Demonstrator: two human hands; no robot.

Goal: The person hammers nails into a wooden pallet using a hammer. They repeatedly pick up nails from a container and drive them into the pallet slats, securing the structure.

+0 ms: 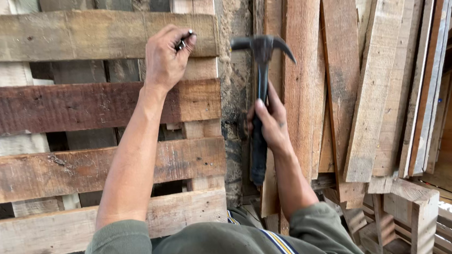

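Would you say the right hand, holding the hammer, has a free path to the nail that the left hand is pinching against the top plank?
Probably yes: the hammer in the right hand sits beside the nail with nothing between them.

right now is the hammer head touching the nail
Apart. The head view shows the hammer head raised right of the nail, which the left hand pinches, with bare wood between them.

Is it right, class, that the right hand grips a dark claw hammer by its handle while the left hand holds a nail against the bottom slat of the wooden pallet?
Not quite: the head view shows the left hand pinching the small metal nail against the top slat, not the bottom. The right hand does grip the dark claw hammer.
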